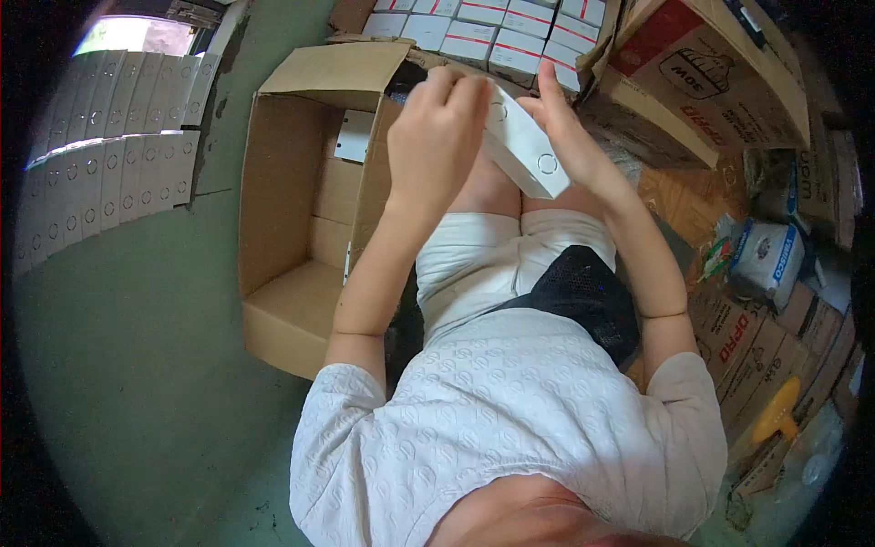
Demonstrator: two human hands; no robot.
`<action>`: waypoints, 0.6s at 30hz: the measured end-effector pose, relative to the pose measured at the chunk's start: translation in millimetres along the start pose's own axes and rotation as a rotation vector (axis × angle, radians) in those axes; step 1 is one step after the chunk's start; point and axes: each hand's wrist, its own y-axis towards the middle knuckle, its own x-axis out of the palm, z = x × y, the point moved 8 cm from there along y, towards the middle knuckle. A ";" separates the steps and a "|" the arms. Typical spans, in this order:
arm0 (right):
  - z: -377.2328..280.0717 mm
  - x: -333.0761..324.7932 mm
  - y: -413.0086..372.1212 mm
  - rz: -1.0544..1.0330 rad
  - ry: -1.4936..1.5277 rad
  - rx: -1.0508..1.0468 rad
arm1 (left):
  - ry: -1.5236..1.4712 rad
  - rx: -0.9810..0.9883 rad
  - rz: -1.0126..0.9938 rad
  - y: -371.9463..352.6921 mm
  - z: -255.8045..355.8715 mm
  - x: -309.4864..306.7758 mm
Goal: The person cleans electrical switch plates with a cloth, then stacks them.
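Note:
Above my lap, between both hands, is a long white electrical box [526,146] with round knockouts, tilted down to the right. My left hand [439,128] is closed at its upper left end, fingers curled and fingertips hidden from view. On the other side, my right hand [572,137] holds the box along its edge, thumb raised off it and the other fingers mostly hidden behind. Just left of my lap stands an open cardboard carton [296,296] with a white plate-like piece [355,137] inside.
Two rows of similar white boxes [109,187] line the floor at far left. Ahead, small white cartons with red stripes [469,41] fill a larger carton. A printed carton [706,77] stands ahead right; a plastic-wrapped pack [767,260] and a yellow object [777,410] lie at right.

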 end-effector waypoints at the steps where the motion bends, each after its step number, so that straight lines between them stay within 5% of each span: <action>1: 2.1 -0.4 0.9 0.001 -0.002 -0.006 | 0.026 0.012 0.052 -0.2 -0.8 -1.7; 3: -0.9 -22.4 -1.3 0.287 -0.174 -0.090 | 0.051 0.095 0.059 -10.2 13.5 0.3; 8: -1.0 -9.5 3.8 0.197 0.082 -0.100 | -0.078 0.381 -0.092 -38.7 60.9 11.9; 13: -23.3 -0.3 -13.3 0.062 0.067 -0.129 | 0.000 -0.078 0.109 4.6 -4.1 -12.0; 15: -25.1 2.0 -11.8 0.068 0.030 -0.149 | 0.002 -0.076 0.134 0.8 -5.2 -10.6; 18: -27.5 -13.9 -8.1 0.215 -0.105 -0.210 | -0.139 0.207 0.091 -20.7 37.7 -0.8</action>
